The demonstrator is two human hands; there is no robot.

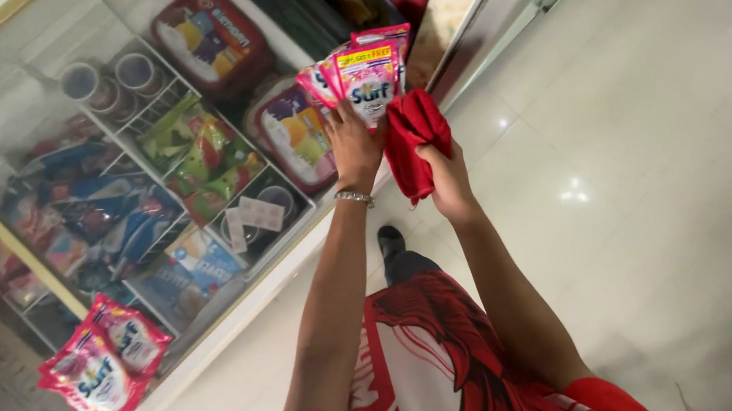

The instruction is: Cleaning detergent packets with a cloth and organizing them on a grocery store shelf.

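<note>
A: What do we have hold of?

B: A fanned bunch of pink detergent sachets [361, 77], pinched in our left hand [355, 150] and held up against the glass lid of the chest freezer [24, 114], near its far end.

A: And the other hand?

B: Our right hand [449, 184] is closed around a bunched red cloth [414, 136], which touches the sachets' lower right edge.

A: So both hands sit close together?

B: Just beside each other, a metal bracelet [353, 198] on the left wrist.

A: Anything else on the lid?

B: A second pair of pink sachets [102, 363] lies well apart, towards the near end. Under the glass we see ice-cream tubs [211, 35], cups and wrapped packs in wire baskets. Pale tiled floor [671, 134] lies to our right
</note>
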